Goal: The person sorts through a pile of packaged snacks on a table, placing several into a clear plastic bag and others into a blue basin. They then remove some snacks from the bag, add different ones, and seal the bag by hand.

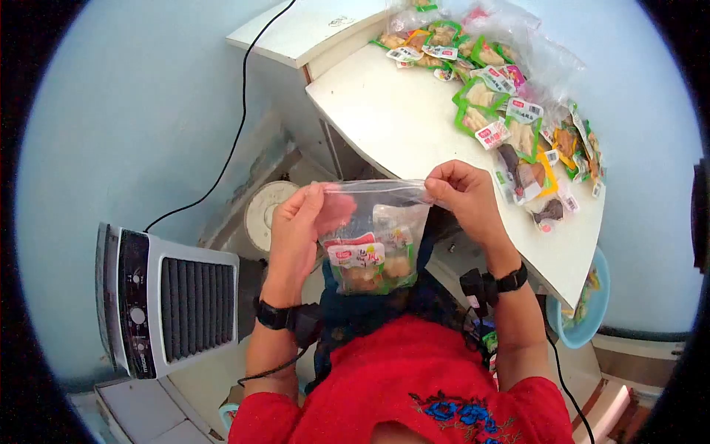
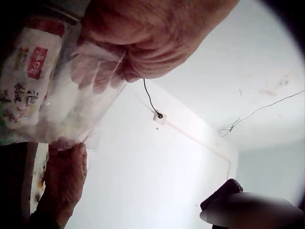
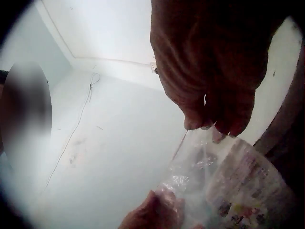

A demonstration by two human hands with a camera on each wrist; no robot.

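Note:
A clear plastic bag [image 1: 414,222] hangs upright between both hands above the lap, with small printed food packets [image 1: 362,259] lying inside at its bottom. The left hand [image 1: 293,229] pinches the bag's top left corner, and some of its fingers show through the plastic. At the top right corner the right hand [image 1: 470,203] pinches the edge between thumb and fingers. In the left wrist view the bag [image 2: 71,105] stretches between the left hand [image 2: 152,38] and the right hand [image 2: 64,181]. The right wrist view shows the right hand [image 3: 214,71] gripping the bag [image 3: 200,167].
Loose food packets [image 1: 521,133] and clear plastic cover the right and back of a white table [image 1: 384,111]. A blue basin [image 1: 592,296] with packets is beneath its right edge. A white air cooler [image 1: 177,303] stands left; a round white lid [image 1: 268,214] lies behind the left hand.

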